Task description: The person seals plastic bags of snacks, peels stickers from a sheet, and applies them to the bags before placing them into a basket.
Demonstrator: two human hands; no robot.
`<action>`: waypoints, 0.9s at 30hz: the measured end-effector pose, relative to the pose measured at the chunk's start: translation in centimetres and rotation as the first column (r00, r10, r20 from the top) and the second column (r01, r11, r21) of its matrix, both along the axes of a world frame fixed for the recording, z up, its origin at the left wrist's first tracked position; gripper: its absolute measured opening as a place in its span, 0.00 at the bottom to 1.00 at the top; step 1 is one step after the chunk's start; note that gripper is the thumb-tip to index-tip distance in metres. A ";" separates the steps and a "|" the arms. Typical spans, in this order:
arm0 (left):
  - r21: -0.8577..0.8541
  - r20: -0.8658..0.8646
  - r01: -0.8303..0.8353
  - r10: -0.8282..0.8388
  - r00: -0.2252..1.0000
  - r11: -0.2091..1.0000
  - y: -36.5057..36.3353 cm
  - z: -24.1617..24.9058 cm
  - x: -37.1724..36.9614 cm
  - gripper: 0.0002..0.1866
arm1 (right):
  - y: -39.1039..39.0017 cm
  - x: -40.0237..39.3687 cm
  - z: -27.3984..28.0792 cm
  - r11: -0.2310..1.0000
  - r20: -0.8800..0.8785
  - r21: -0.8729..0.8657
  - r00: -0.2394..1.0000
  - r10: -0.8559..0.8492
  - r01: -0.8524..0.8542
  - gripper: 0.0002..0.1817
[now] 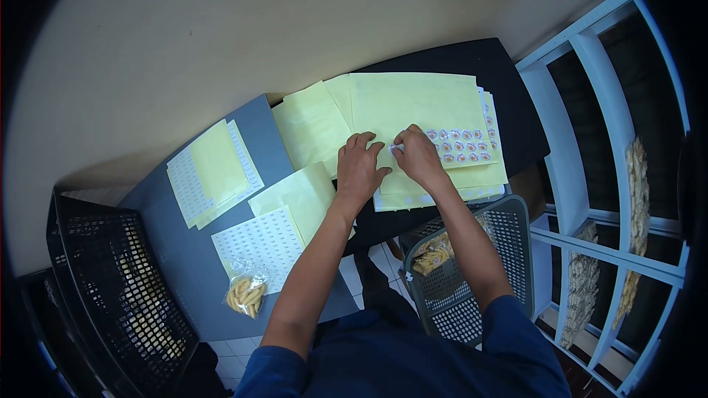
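Note:
On the dark table lies a pale yellow sheet of round stickers [461, 146], with rows of orange-and-white stickers at its right part. My right hand [419, 156] pinches at a small white-edged sticker [397, 149] near the left end of these rows; the fingertips partly hide it. My left hand [359, 166] rests just left of it, fingers spread and holding nothing, across the edge of the yellow sheets. More yellow backing sheets [413, 96] lie stacked behind both hands.
On the grey table at left are sheets of small printed labels [251, 243] and a clear bag of yellowish snack sticks [247, 295]. A black crate [110, 214] stands far left. Below my right arm is a grey-green basket [516, 250] holding bags. A white-framed rack [590, 88] is at right.

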State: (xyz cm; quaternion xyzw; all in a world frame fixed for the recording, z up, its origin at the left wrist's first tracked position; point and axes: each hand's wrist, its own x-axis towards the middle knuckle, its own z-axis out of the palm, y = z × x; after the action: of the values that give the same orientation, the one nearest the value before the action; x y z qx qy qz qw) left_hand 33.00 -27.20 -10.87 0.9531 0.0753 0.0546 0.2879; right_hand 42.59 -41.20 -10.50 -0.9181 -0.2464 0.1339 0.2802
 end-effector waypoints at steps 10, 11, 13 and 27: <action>0.025 -0.015 0.026 -0.026 1.000 0.999 0.5 0.3 0.4 0.30 | -1.0 -0.2 -0.8 0.992 0.081 0.123 0.996 0.028 -0.038 0.08; 0.027 -0.017 0.028 -0.027 0.999 0.999 0.6 0.3 0.5 0.30 | -1.0 -0.4 -0.9 0.991 0.120 0.122 0.992 0.032 -0.047 0.08; 0.031 -0.033 0.028 -0.027 0.999 0.999 0.6 0.5 0.5 0.31 | -0.8 -0.5 -0.9 0.992 0.123 0.117 0.992 0.024 -0.039 0.07; 0.162 -0.098 0.192 -0.178 0.979 0.968 2.2 1.6 2.1 0.36 | -0.8 0.1 -1.1 0.984 0.007 0.178 1.000 -0.007 0.006 0.04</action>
State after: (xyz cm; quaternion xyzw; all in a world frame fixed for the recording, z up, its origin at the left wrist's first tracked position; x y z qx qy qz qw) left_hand 35.07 -25.03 -9.27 0.9785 -0.0070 -0.0059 0.2060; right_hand 42.71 -41.98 -11.57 -0.8907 -0.2555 0.1072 0.3605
